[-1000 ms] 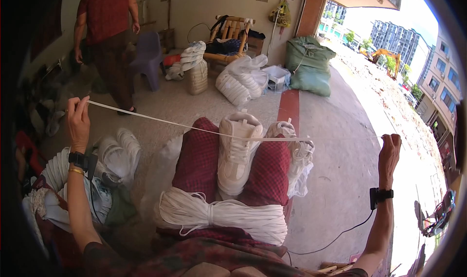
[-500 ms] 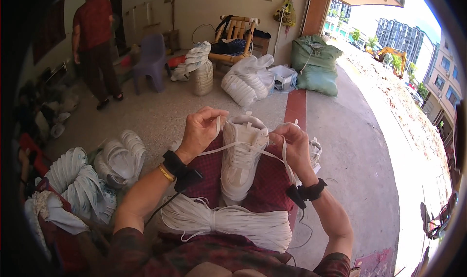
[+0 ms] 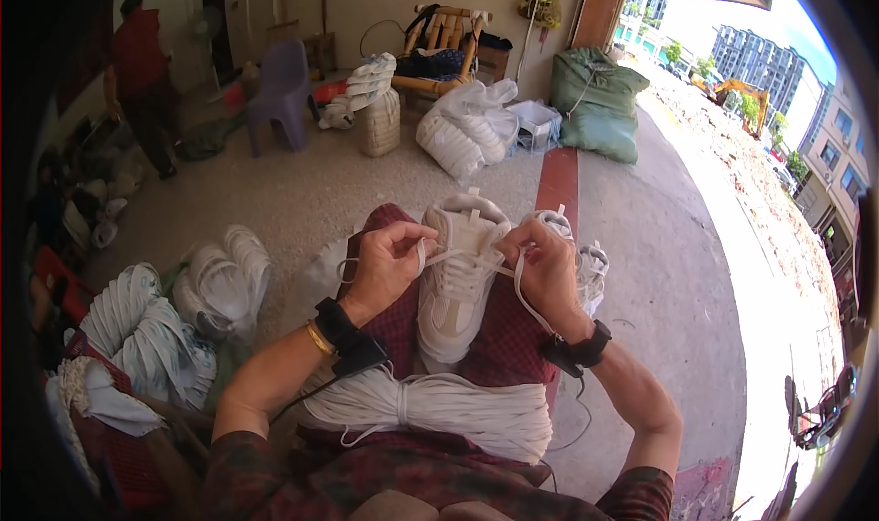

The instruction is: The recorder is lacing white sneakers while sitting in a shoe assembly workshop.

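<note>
A white and beige sneaker (image 3: 455,287) stands between my knees, its toe toward me and its heel away. My left hand (image 3: 394,263) pinches a white shoelace (image 3: 446,255) beside the shoe's upper left edge. At the right upper edge, the fingers of my right hand (image 3: 542,269) are closed on the lace's other side, and a length of it hangs below them. The lace crosses the lower eyelets in several rows. Across my lap lies a bundle of white laces (image 3: 430,411), tied at its middle.
More pale shoes (image 3: 591,274) stand beyond my right knee. Stacks of white shoe parts (image 3: 146,333) lie at the left. Farther off are a purple chair (image 3: 282,95), a bamboo chair (image 3: 449,49), plastic-wrapped bundles (image 3: 462,132), a green sack (image 3: 597,104) and a person in red (image 3: 142,63).
Both hands have come inward, closer to the shoe, and the lace between them hangs less widely spread. The person in red has moved left.
</note>
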A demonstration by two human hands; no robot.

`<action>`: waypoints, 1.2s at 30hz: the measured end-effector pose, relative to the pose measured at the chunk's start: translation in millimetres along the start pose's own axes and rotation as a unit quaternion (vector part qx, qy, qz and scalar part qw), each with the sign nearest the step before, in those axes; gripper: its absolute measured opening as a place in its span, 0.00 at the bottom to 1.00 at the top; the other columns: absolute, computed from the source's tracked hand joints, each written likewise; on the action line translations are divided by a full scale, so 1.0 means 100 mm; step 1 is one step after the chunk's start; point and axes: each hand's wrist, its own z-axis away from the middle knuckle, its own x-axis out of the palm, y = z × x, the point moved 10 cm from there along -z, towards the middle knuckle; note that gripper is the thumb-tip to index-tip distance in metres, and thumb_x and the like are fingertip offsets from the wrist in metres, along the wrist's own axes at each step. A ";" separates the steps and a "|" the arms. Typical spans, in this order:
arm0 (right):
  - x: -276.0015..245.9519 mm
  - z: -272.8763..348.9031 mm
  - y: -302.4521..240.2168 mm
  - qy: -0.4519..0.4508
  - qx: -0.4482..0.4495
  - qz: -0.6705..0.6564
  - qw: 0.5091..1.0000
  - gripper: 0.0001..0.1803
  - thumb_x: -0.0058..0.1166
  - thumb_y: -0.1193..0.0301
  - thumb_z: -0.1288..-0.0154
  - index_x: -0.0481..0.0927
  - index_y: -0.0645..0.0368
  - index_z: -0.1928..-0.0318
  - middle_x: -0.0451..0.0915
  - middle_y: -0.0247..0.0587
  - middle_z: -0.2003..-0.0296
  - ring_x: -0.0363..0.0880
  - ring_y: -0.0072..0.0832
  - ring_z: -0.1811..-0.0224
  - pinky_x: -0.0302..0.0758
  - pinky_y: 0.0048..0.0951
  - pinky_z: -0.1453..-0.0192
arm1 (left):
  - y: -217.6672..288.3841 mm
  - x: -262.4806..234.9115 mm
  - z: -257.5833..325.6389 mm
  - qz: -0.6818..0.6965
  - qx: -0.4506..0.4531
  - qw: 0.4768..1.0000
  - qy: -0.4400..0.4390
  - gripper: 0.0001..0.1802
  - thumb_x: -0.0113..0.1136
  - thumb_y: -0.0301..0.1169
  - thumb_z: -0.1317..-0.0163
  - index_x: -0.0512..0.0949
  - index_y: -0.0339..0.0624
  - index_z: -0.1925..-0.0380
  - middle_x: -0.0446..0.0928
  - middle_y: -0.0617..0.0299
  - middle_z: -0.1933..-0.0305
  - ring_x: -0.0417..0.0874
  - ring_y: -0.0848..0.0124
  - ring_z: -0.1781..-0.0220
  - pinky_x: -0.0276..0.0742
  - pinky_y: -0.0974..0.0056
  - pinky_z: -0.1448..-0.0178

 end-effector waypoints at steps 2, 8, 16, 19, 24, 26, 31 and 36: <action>0.03 0.00 -0.03 -0.018 -0.002 0.001 1.000 0.06 0.63 0.81 0.41 0.78 0.62 0.68 0.81 0.40 0.74 0.81 0.24 0.70 0.75 0.27 0.68 | -0.01 -0.01 0.00 -0.001 -0.003 1.000 -0.001 0.07 0.62 0.23 0.33 0.83 0.32 0.57 0.86 0.62 0.63 0.85 0.79 0.62 0.81 0.71 0.57; 0.08 0.05 -0.01 -0.052 -0.003 0.010 0.999 0.06 0.64 0.77 0.41 0.77 0.62 0.69 0.79 0.39 0.76 0.78 0.26 0.74 0.74 0.29 0.67 | 0.06 0.02 0.03 -0.024 0.009 1.000 -0.017 0.07 0.62 0.23 0.32 0.83 0.32 0.57 0.85 0.63 0.63 0.85 0.79 0.60 0.81 0.71 0.55; 0.27 -0.18 -0.27 -0.076 -0.031 0.087 0.993 0.06 0.62 0.79 0.44 0.78 0.64 0.66 0.79 0.45 0.78 0.80 0.34 0.75 0.74 0.32 0.69 | 0.04 0.02 0.04 -0.026 0.000 1.000 -0.016 0.07 0.61 0.23 0.32 0.82 0.33 0.56 0.84 0.64 0.61 0.84 0.80 0.58 0.81 0.72 0.51; 0.37 -0.28 -0.18 -0.231 -0.001 0.114 0.966 0.12 0.61 0.81 0.46 0.83 0.65 0.59 0.84 0.52 0.73 0.86 0.45 0.68 0.79 0.39 0.64 | 0.03 0.02 0.04 0.024 0.001 1.000 0.004 0.07 0.61 0.20 0.33 0.82 0.33 0.56 0.84 0.65 0.60 0.83 0.81 0.59 0.81 0.73 0.51; 0.38 -0.31 -0.16 -0.276 -0.079 0.144 0.947 0.10 0.68 0.75 0.47 0.85 0.59 0.62 0.85 0.43 0.74 0.86 0.39 0.72 0.81 0.36 0.65 | 0.04 -0.01 0.03 0.037 0.004 0.999 0.017 0.07 0.62 0.21 0.34 0.82 0.33 0.57 0.84 0.65 0.60 0.83 0.81 0.58 0.81 0.73 0.51; 0.38 -0.31 -0.22 -0.285 -0.096 0.191 0.934 0.09 0.69 0.73 0.48 0.85 0.57 0.64 0.84 0.40 0.71 0.84 0.39 0.69 0.80 0.38 0.62 | 0.05 -0.01 0.02 0.032 0.012 0.999 0.023 0.07 0.62 0.21 0.34 0.82 0.33 0.57 0.84 0.64 0.60 0.83 0.81 0.59 0.81 0.73 0.51; 0.40 -0.32 -0.48 -0.288 -0.192 0.269 0.899 0.07 0.67 0.74 0.47 0.87 0.54 0.65 0.78 0.40 0.62 0.76 0.38 0.54 0.79 0.40 0.55 | 0.29 0.07 -0.06 -0.094 0.092 0.991 0.005 0.10 0.62 0.16 0.40 0.81 0.35 0.59 0.81 0.63 0.63 0.84 0.78 0.62 0.81 0.71 0.56; 0.51 -0.33 -0.36 -0.367 -0.184 0.260 0.874 0.08 0.64 0.77 0.47 0.88 0.56 0.64 0.78 0.43 0.58 0.73 0.40 0.47 0.79 0.41 0.50 | 0.79 0.36 -0.10 -0.251 0.297 0.920 -0.050 0.17 0.57 0.13 0.48 0.82 0.38 0.57 0.78 0.55 0.67 0.80 0.63 0.71 0.77 0.61 0.62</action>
